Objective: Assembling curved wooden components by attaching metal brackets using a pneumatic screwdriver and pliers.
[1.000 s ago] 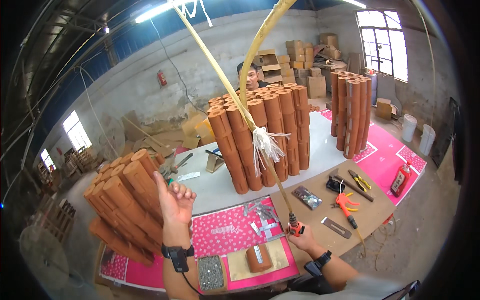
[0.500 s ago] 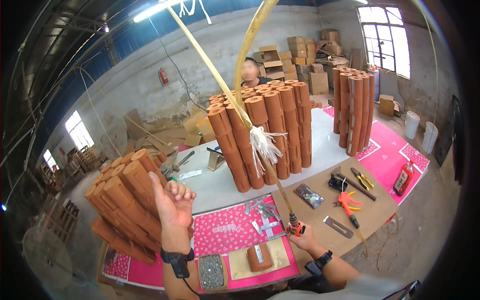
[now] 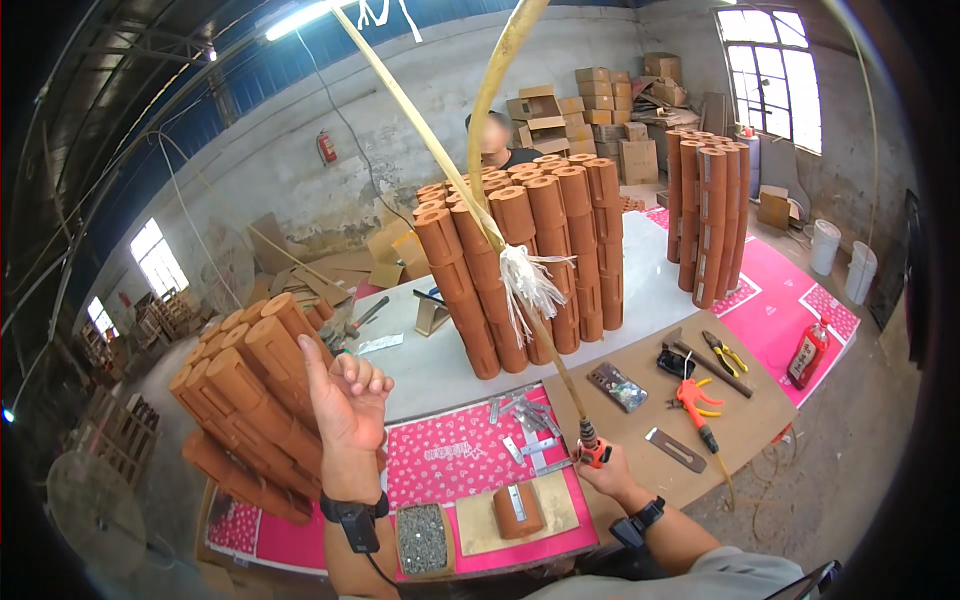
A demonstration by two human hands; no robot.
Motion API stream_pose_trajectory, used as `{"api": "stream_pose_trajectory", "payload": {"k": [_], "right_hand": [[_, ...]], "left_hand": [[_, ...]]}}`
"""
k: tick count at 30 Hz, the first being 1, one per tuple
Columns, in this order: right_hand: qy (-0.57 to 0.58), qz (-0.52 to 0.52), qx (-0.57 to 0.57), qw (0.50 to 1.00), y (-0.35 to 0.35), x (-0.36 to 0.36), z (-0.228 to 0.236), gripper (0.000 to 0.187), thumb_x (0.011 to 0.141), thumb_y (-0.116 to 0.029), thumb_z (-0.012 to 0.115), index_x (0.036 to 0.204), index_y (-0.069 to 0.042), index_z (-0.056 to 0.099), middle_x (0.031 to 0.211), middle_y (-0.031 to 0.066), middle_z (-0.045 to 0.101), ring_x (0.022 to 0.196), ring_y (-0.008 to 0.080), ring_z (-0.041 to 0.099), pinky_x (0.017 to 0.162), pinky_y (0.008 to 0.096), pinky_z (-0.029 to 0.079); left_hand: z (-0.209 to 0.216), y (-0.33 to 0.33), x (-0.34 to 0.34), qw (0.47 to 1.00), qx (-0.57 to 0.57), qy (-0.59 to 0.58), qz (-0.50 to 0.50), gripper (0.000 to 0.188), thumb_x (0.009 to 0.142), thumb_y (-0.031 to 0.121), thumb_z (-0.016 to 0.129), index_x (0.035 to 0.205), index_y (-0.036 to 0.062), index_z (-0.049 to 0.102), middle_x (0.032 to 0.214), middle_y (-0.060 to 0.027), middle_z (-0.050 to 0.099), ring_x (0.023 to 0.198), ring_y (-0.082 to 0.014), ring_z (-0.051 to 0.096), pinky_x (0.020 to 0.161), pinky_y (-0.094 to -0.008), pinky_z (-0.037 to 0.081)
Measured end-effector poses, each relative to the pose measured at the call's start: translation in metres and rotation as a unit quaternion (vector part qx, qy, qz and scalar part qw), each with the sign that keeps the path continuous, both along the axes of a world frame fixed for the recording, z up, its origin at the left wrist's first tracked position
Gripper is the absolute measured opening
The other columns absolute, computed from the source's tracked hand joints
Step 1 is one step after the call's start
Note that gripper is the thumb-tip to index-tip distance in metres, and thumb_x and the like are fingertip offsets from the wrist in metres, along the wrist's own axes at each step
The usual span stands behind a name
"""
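Left hand [image 3: 350, 405] empty, grip loose. Right hand [image 3: 603, 474] has grip round red driver [image 3: 596, 454]: probably hard, bit heavy; hold round body.

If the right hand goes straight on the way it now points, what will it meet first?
Probably the metal strips just ahead of the right hand, though its height above them is unclear.

Near the left edge of the table [image 3: 415, 388], our left hand [image 3: 350, 405] tilts slightly, its thumb [image 3: 310, 365] leaning further left. Beyond the far edge, we see the co-worker [image 3: 494, 140] shift left, more dark-clad shoulder [image 3: 523, 157] showing; past the near edge, more of our grey sleeve [image 3: 745, 573] appears.
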State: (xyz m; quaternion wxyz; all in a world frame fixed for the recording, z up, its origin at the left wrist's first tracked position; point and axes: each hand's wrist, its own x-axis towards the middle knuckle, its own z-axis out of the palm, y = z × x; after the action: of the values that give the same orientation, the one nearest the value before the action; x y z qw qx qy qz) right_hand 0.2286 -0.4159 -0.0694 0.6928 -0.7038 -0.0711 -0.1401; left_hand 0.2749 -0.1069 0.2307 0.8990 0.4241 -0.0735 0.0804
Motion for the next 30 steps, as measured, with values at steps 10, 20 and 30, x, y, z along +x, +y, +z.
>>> {"api": "stream_pose_trajectory", "payload": {"k": [10,20,30], "right_hand": [[-0.003,0.003,-0.018,1.0,-0.001,0.002,0.007,0.02,0.075,-0.006,0.071,0.094,-0.003,0.066,0.08,0.0008,0.066,0.073,0.0083,0.058,0.069,0.0268,0.049],[-0.002,0.0,-0.004,1.0,0.0,0.0,0.006,0.02,0.075,-0.005,0.071,0.095,-0.002,0.067,0.079,0.0005,0.064,0.072,0.0072,0.056,0.068,0.0263,0.049],[0.019,0.011,0.002,1.0,-0.005,-0.01,-0.012,0.024,0.074,-0.005,0.071,0.098,-0.002,0.066,0.085,0.0017,0.067,0.077,0.0093,0.06,0.071,0.0274,0.051]], "left_hand": [[0.003,0.0,0.001,1.0,0.002,0.012,0.023,0.072,0.091,0.077,0.042,0.054,0.0167,0.036,0.049,0.002,0.033,0.053,-0.0179,0.041,0.065,-0.0337,0.038],[0.0,0.002,0.011,0.999,0.015,0.011,0.032,0.071,0.092,0.075,0.043,0.053,0.0166,0.038,0.049,0.0021,0.033,0.053,-0.0169,0.042,0.064,-0.0336,0.039],[-0.02,0.005,-0.018,0.991,-0.034,-0.105,-0.078,0.066,0.081,0.08,0.054,0.062,0.018,0.039,0.057,0.005,0.034,0.061,-0.0137,0.04,0.069,-0.0318,0.037]]}}
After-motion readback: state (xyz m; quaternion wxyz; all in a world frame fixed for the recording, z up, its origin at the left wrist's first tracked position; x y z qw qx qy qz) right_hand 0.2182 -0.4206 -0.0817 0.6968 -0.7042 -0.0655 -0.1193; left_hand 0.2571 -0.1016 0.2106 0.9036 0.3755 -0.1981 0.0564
